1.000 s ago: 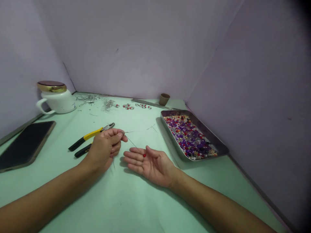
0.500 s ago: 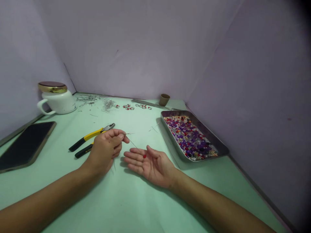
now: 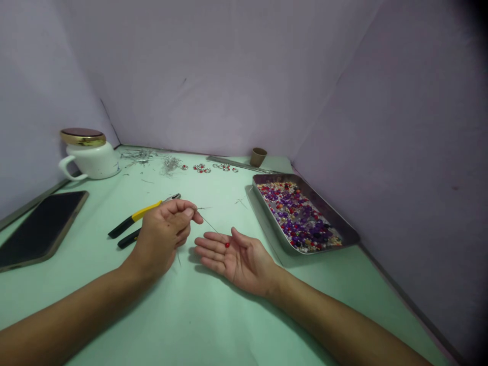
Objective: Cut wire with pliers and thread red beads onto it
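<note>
Best done with a still palm and a light pinch, aiming the wire straight at the red bead.
The left hand pinches the wire, thumb against forefinger; the right hand lies palm up, fingers extended, gripping nothing. The red bead rests near their base, about four o'clock from the left fingertips; whether it is threaded, I cannot tell.

Green table — phone, pliers, tray
</note>
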